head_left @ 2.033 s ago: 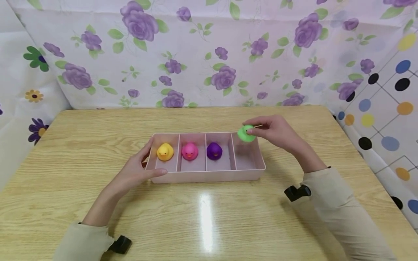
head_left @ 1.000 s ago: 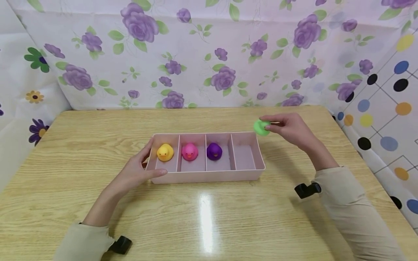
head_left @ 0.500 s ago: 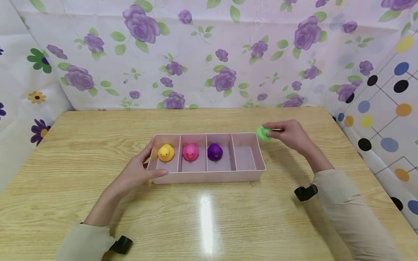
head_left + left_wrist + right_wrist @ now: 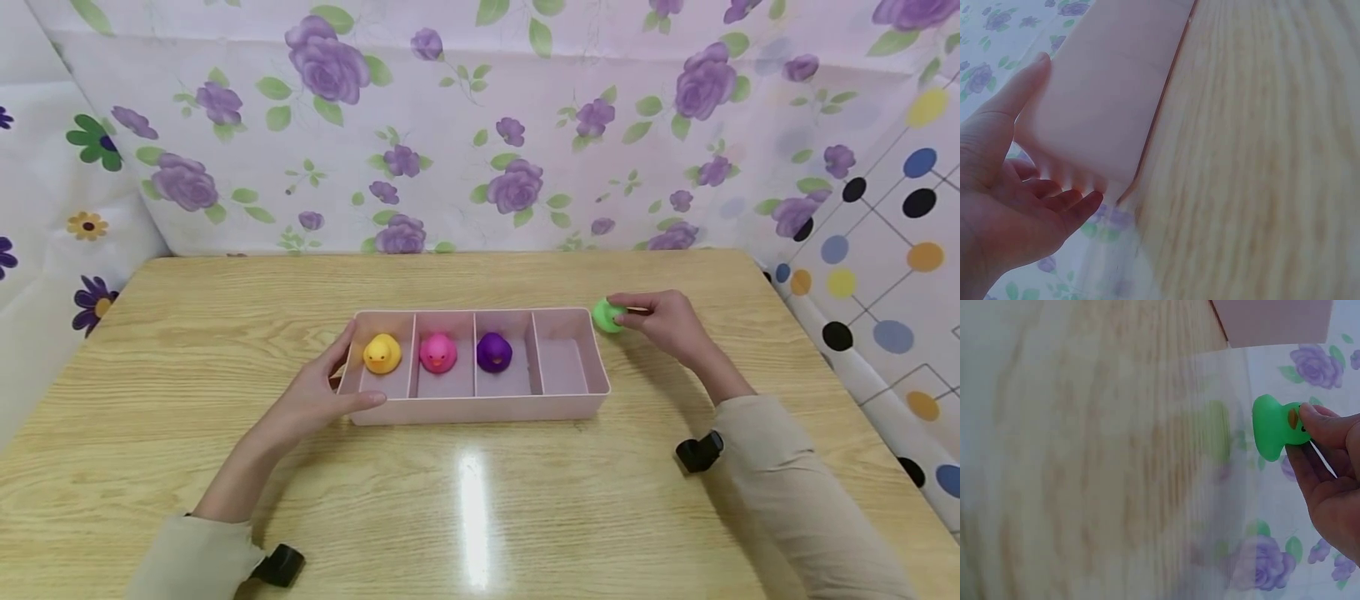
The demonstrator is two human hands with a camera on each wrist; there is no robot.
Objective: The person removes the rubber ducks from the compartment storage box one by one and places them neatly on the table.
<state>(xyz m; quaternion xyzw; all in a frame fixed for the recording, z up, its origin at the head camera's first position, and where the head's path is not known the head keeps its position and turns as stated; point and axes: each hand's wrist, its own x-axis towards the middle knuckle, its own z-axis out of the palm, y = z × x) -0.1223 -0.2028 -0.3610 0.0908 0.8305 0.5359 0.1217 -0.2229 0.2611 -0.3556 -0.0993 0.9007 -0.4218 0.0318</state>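
Observation:
A pale pink box with several compartments (image 4: 480, 408) stands on the table. My left hand (image 4: 315, 392) holds its left end, thumb over the front rim and fingers against the end wall; in the left wrist view the fingers (image 4: 1072, 200) are bent beside that wall. Between thumb and fingers of my right hand (image 4: 663, 325) a green rubber duck (image 4: 607, 317) is pinched by its head, off the box's back right corner. The right wrist view has the duck (image 4: 1269, 428) apart from the tabletop. Yellow (image 4: 382, 354), pink (image 4: 438, 353) and purple (image 4: 494, 352) rubber ducks sit in the left three compartments.
The rightmost compartment (image 4: 562, 367) shows its bare floor. The wooden table (image 4: 480, 500) ends at the back against a flower-printed cloth (image 4: 450, 125). A dotted cloth (image 4: 892, 292) hangs on the right.
My right hand has carried the green duck from above the rightmost compartment out past the box's right end, then lowered it toward the table. My left hand and the box stay put.

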